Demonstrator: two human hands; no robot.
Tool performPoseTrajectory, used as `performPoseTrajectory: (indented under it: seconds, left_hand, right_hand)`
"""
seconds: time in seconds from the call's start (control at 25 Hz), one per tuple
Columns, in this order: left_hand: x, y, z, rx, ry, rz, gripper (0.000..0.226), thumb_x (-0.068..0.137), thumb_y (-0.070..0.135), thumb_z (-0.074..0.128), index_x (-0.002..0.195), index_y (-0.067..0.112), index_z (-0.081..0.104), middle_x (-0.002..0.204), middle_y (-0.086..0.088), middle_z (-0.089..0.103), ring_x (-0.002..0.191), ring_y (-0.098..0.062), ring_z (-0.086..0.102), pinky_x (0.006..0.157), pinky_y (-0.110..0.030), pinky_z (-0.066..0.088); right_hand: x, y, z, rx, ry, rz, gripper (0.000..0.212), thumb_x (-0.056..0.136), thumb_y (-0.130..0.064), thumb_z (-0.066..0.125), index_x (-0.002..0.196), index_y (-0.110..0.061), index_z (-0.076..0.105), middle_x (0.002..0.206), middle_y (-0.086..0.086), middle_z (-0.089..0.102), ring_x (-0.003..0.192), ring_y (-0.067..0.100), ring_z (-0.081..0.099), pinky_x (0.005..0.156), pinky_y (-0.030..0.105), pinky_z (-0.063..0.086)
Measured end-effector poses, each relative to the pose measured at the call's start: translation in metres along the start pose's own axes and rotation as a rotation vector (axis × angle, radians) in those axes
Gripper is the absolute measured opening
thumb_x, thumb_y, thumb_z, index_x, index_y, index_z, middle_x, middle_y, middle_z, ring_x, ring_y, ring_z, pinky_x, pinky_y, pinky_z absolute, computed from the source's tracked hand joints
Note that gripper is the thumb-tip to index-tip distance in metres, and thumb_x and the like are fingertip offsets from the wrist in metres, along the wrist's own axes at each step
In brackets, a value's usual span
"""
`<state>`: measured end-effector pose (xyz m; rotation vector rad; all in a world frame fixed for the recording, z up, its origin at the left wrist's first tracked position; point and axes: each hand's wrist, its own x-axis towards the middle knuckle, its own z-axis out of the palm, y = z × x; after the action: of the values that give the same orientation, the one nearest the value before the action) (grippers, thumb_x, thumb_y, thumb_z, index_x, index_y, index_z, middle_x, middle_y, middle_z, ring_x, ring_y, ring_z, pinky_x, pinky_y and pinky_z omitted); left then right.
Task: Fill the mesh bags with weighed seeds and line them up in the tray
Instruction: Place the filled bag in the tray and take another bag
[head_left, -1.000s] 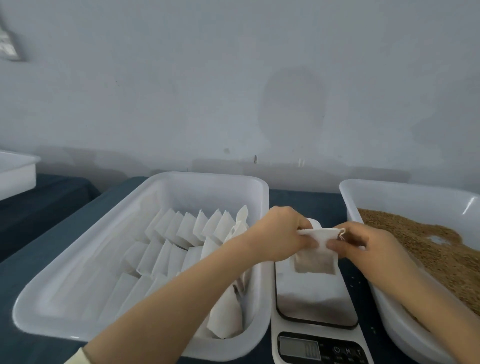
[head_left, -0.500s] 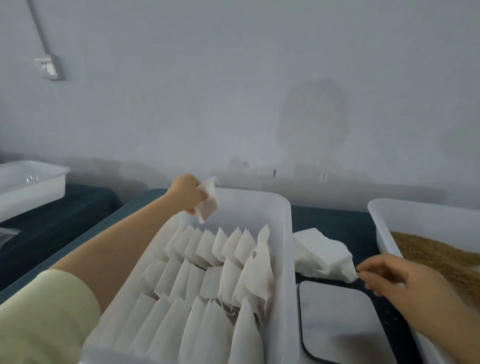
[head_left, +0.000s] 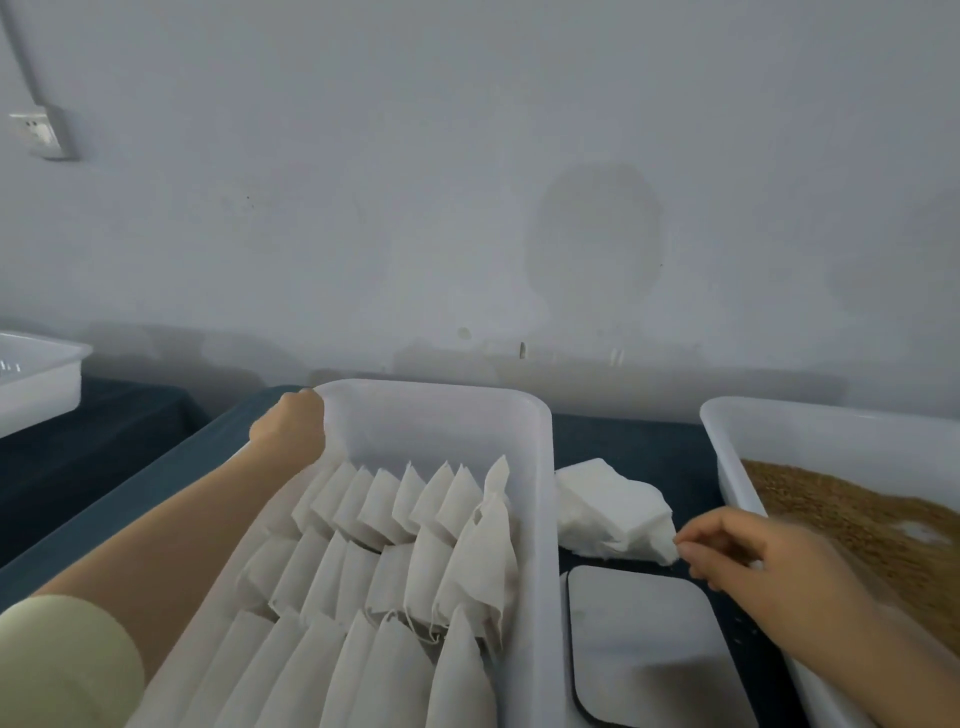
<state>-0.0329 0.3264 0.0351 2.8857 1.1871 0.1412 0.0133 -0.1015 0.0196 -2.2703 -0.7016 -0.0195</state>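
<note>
The filled bags (head_left: 395, 525) stand in three rows in the tray (head_left: 543, 519), each leaning on the next. Beyond the far row I see bare tray floor, so I judge there is room for more. My left hand (head_left: 288, 434) is at the far left corner of the tray, just beside the end of that row. Its fingers are hidden behind the hand, so I cannot tell if it holds a bag or not. Right of the tray, a pile (head_left: 608, 512) of empty bags lies on the tabletop (head_left: 623, 441), and my right hand (head_left: 743, 551) pinches its near right corner. The scale (head_left: 644, 639), near the pile, shows a bare plate. Seeds (head_left: 852, 525) fill the bin (head_left: 779, 431) at the right. I judge that many bags are done, but the pile must yet be filled, weighed and lined up.
</note>
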Motion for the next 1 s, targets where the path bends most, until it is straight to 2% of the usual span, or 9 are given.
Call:
performPoseTrajectory:
  seconds: [0.12,0.28,0.36,0.44,0.56,0.68,0.8,0.88,1.0]
  left_hand:
    - [-0.021,0.034,-0.015,0.314,0.187,0.107,0.03,0.092,0.008,0.053,0.12,0.016,0.047,0.11,0.001,0.062,0.1,-0.021,0.062,0.067,-0.028,0.041]
    - [-0.063,0.118,-0.019,0.289,0.359,0.517,0.025,0.096,0.016,0.044,0.115,0.022,0.059,0.114,0.002,0.065,0.108,-0.02,0.058,0.082,-0.03,0.042]
    - [-0.09,0.168,-0.015,0.193,0.328,0.75,0.025,0.098,0.02,0.04,0.107,0.02,0.064,0.11,0.001,0.066,0.102,-0.022,0.059,0.081,-0.03,0.04]
    - [-0.116,0.212,-0.005,0.127,0.167,0.857,0.03,0.099,0.03,0.041,0.106,0.014,0.065,0.109,-0.003,0.065,0.101,-0.023,0.058,0.079,-0.03,0.04]
    - [-0.141,0.249,0.014,0.183,-0.114,0.818,0.032,0.097,0.034,0.045,0.107,0.008,0.06,0.108,-0.008,0.062,0.092,-0.023,0.056,0.077,-0.031,0.045]
    - [-0.148,0.259,0.026,0.308,-0.195,0.78,0.012,0.097,0.015,0.046,0.091,0.008,0.054,0.101,-0.008,0.057,0.09,-0.023,0.053,0.081,-0.031,0.044]
    - [-0.143,0.263,0.022,0.367,-0.22,0.761,0.011,0.093,0.007,0.052,0.082,0.005,0.052,0.079,-0.006,0.048,0.084,-0.022,0.049,0.077,-0.03,0.042]
    - [-0.136,0.262,0.021,0.269,-0.227,0.731,0.005,0.09,0.008,0.057,0.087,0.003,0.058,0.072,-0.005,0.046,0.078,-0.02,0.049,0.071,-0.028,0.042]
    - [-0.129,0.254,0.025,-0.14,-0.206,0.623,0.024,0.093,0.025,0.055,0.088,0.003,0.064,0.071,-0.004,0.053,0.071,-0.017,0.05,0.062,-0.024,0.04]
  right_hand:
    - [-0.001,0.0,0.001,0.017,0.011,-0.014,0.013,0.085,-0.023,0.068,0.077,-0.033,0.066,0.07,-0.021,0.067,0.066,-0.006,0.062,0.063,0.007,0.046]
    - [0.0,0.002,0.0,0.007,0.013,-0.028,0.012,0.088,-0.025,0.064,0.079,-0.033,0.064,0.071,-0.023,0.066,0.066,-0.005,0.061,0.061,0.007,0.044]
    - [0.0,0.003,-0.001,0.034,0.031,-0.034,0.011,0.088,-0.024,0.064,0.08,-0.031,0.065,0.068,-0.016,0.067,0.065,-0.006,0.061,0.059,0.007,0.043]
    - [0.0,0.004,0.0,0.068,0.033,-0.029,0.01,0.089,-0.023,0.063,0.081,-0.028,0.066,0.066,-0.011,0.067,0.065,-0.008,0.061,0.058,0.007,0.043]
    - [0.001,0.006,0.002,0.087,0.04,-0.037,0.009,0.089,-0.024,0.063,0.082,-0.028,0.067,0.067,-0.01,0.068,0.066,-0.003,0.061,0.059,0.009,0.044]
    - [0.001,0.008,0.004,0.073,0.047,-0.06,0.013,0.089,-0.026,0.061,0.079,-0.034,0.064,0.068,-0.011,0.067,0.067,0.001,0.061,0.063,0.012,0.047]
    - [0.001,0.009,0.005,0.052,0.043,-0.086,0.015,0.09,-0.027,0.06,0.08,-0.038,0.06,0.069,-0.011,0.066,0.069,0.0,0.062,0.066,0.013,0.049]
    - [0.003,0.009,0.006,0.065,0.033,-0.091,0.013,0.09,-0.027,0.06,0.082,-0.037,0.061,0.07,-0.011,0.066,0.069,0.001,0.062,0.068,0.015,0.051]
    - [0.003,0.009,0.006,0.07,0.027,-0.095,0.012,0.09,-0.028,0.06,0.082,-0.036,0.06,0.069,-0.011,0.065,0.068,0.001,0.062,0.067,0.015,0.051]
